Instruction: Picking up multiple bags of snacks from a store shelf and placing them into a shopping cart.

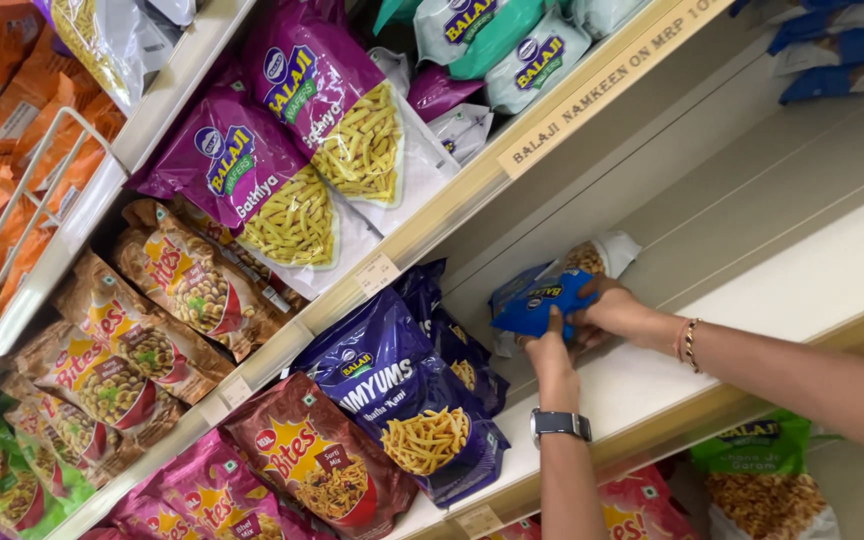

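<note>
Cream shelves [832,270] of smooth laminate run tilted across my view, stacked with glossy, crinkled snack bags. I see both hands on a blue packet [537,300] with a clear window showing pale fried bits, held low over the bare stretch of the middle shelf. My left hand [552,362], wearing a dark watch [560,424], grips its lower edge with fingers clenched on it; my right hand [620,312], with a beaded bracelet [687,342], clasps its far end. Dark blue pouches [407,395] of yellow sticks stand just beside it.
</note>
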